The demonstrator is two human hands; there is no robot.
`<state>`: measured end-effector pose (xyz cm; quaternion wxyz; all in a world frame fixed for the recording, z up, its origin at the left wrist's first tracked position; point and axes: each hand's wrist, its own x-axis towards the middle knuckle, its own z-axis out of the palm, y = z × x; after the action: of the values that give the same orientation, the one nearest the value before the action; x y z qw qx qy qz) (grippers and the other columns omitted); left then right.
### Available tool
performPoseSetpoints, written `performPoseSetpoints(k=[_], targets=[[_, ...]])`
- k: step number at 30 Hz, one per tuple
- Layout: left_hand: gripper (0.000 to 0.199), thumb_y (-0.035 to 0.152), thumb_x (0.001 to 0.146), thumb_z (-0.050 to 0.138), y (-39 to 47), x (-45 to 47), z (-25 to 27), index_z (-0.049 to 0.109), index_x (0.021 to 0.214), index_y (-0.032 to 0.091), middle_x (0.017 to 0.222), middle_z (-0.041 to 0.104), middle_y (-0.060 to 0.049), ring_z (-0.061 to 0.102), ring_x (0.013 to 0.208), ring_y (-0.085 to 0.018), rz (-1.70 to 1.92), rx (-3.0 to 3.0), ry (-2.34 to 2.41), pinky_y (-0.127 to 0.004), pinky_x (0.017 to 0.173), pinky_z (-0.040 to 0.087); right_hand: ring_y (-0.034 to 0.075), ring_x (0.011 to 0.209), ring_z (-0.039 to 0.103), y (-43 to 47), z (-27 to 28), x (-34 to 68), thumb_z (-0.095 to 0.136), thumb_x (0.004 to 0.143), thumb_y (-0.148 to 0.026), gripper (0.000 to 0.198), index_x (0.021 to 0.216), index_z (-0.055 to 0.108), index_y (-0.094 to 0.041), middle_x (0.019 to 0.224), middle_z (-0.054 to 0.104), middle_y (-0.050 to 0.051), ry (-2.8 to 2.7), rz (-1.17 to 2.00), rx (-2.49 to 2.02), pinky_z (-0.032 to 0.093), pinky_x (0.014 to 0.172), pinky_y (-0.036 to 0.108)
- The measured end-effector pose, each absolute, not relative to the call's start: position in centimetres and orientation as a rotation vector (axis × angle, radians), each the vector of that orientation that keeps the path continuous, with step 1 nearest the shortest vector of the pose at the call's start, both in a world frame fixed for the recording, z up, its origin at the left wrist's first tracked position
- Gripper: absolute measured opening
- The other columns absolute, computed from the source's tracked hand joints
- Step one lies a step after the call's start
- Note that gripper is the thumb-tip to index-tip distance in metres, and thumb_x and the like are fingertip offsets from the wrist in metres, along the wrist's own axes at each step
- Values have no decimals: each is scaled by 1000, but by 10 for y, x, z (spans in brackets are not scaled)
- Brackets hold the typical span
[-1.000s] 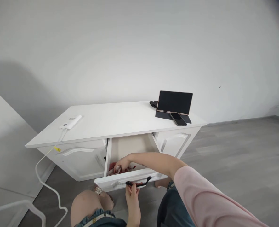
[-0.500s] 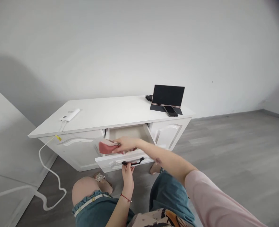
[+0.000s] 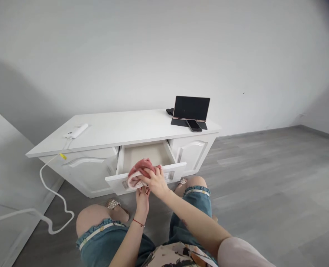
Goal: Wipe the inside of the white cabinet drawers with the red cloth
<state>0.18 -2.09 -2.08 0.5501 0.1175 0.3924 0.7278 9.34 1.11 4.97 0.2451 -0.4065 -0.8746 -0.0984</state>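
A pink-red and white soft cloth item [image 3: 141, 168] is bunched in my right hand [image 3: 154, 181], whose fingers are closed over it. It hangs over the front panel of the pulled-out drawer [image 3: 114, 183], and its exact kind is hard to make out. Just below the cloth, my left hand [image 3: 142, 200] has its fingers curled up at the drawer front, where the black handle was visible a moment earlier. Now the cloth and my right hand cover that handle. The visible inside of the drawer shows a bare beige bottom.
The white cabinet [image 3: 111, 128] stands against the wall. On its top are a tablet-like screen [image 3: 191, 107] on a stand, a phone [image 3: 194, 126], a dark folded thing [image 3: 169, 111] and a white power strip [image 3: 79, 131]. Its cord [image 3: 57, 196] hangs down at the left.
My right hand has brought the cloth item back toward me, from over the drawer's left side to its front panel. The cloth now covers the handle. My left hand stays low at the drawer front.
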Motion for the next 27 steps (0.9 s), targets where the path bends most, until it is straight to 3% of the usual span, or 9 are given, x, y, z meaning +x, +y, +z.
performPoseSetpoints(k=[9,15,21,27], targets=[[30,23,60,82,-19,1,-20,54,69,20,78,69,2,68,76,-13,1700,246,961,-32,85,49,28,118,34,50,-8,212,64,86,-26,31,108,71,-47,121,56,3,-2247,-603,-1066,32,98,45],[42,24,57,85,-18,1,-24,43,63,21,66,60,7,64,69,-11,1717,242,944,-33,87,50,29,118,34,49,-61,236,63,81,-15,23,86,76,-33,117,52,8,-2035,-613,-1249,33,101,50],[44,24,58,84,-20,1,-21,41,62,22,68,59,6,64,72,-12,1723,229,946,-37,90,49,31,120,37,21,-122,222,66,80,-18,24,92,76,-36,108,59,8,-2088,-503,-1409,35,99,51],[43,25,61,83,-24,6,-17,40,61,22,69,61,4,66,75,-13,1733,235,954,-34,88,50,33,122,42,16,-120,187,59,88,-24,36,118,69,-41,115,66,7,-2384,-277,-1347,36,97,52]])
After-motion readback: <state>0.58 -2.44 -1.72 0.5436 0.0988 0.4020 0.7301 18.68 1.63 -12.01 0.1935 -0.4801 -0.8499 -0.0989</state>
